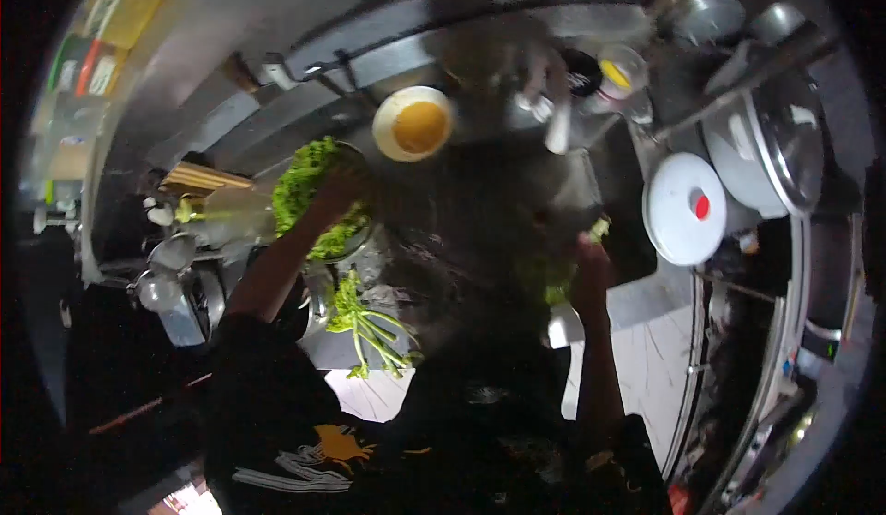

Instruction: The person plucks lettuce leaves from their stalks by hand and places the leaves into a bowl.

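Note:
My left hand [343,190] reaches into a metal bowl [358,245] heaped with chopped leafy greens [300,183]. Its fingers are dark and blurred against the leaves, so their grip does not show. On the right, my right hand [591,261] is closed around a leafy green stalk [600,230], whose pale end sticks out above the fingers at the sink. Blurred leaves hang below and to the left of that hand. Whole green stalks [374,335] with leaves lie on the counter near my body, below the bowl.
A pale bowl of orange-brown liquid [422,127] stands behind the greens. The sink [623,210] is at right, with a round white lid [685,209] with a red knob beside it. Large pots [757,155] stand farther right. Metal pans [166,289] and wooden sticks [208,178] are at left.

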Action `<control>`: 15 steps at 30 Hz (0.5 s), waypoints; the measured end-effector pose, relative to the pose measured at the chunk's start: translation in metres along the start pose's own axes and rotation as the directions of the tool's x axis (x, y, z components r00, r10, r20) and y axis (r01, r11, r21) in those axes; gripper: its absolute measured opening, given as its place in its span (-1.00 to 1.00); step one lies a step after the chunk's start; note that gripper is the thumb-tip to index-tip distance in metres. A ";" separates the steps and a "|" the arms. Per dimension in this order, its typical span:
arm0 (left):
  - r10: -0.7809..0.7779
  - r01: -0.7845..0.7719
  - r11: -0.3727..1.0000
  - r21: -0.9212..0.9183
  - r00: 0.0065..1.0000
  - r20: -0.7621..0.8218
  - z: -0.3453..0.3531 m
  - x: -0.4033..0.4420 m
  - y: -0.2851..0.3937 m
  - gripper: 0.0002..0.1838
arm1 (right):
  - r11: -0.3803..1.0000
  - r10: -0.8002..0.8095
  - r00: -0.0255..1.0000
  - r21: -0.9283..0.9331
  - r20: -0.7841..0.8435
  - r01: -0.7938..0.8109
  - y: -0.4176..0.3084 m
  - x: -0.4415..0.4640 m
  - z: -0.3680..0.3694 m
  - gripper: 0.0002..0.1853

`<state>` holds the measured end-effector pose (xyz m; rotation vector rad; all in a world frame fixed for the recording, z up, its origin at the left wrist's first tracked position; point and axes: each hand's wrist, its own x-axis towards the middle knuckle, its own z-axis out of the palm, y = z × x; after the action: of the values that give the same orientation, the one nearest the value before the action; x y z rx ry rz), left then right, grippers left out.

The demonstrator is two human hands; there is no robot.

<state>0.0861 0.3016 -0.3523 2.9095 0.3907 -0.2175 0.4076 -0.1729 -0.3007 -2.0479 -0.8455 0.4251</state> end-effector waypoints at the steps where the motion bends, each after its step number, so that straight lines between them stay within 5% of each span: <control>1: -0.020 0.020 0.999 0.037 1.000 -0.001 -0.001 0.001 0.006 -0.61 | 0.992 -0.100 0.993 -0.084 -0.067 0.095 -0.001 0.003 -0.006 -0.68; 2: 0.007 -0.011 0.959 0.282 1.000 0.016 -0.021 0.002 0.018 -0.55 | 0.951 -0.288 0.946 -0.161 -0.146 0.265 -0.008 0.013 -0.011 -0.68; 3: -0.030 0.021 0.950 0.311 0.999 0.023 -0.050 0.007 0.045 -0.53 | 0.871 -0.475 0.857 -0.248 -0.200 0.424 -0.015 0.019 -0.015 -0.67; 5: -0.119 0.102 0.923 0.372 0.993 0.023 -0.107 0.013 0.109 -0.47 | 0.974 -0.178 0.970 0.107 -0.165 0.197 -0.055 0.024 -0.035 -0.72; 6: -0.106 0.106 0.982 0.157 0.994 -0.010 -0.110 0.011 0.127 -0.45 | 0.958 -0.038 0.994 0.279 -0.105 0.066 -0.068 0.027 -0.044 -0.74; 7: -0.100 0.098 0.993 -0.064 0.994 -0.042 -0.112 0.008 0.142 -0.43 | 0.985 -0.048 0.996 0.160 -0.075 0.060 -0.067 0.028 -0.052 -0.73; 9: -0.096 0.039 0.847 -0.529 0.992 -0.082 -0.132 0.005 0.186 -0.42 | 0.914 0.131 0.991 0.391 -0.036 -0.106 -0.080 0.028 -0.058 -0.71; 11: 0.123 -0.272 0.853 -0.444 0.934 -0.337 -0.133 0.021 0.232 -0.46 | 0.841 0.185 0.983 0.520 -0.014 -0.151 -0.090 0.028 -0.066 -0.68; 14: -0.114 -0.149 0.667 -0.730 0.948 -0.298 -0.125 0.056 0.327 -0.59 | 0.790 0.237 0.970 0.592 -0.056 -0.159 -0.122 0.020 -0.075 -0.68; 15: -0.128 -0.219 0.587 -0.780 0.926 -0.356 -0.086 0.069 0.343 -0.60 | 0.743 0.219 0.970 0.663 -0.109 -0.093 -0.130 0.017 -0.075 -0.71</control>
<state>0.2559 0.0124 -0.2210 1.9955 0.3411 0.4491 0.4088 -0.1524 -0.1512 -1.4624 -0.3294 0.5310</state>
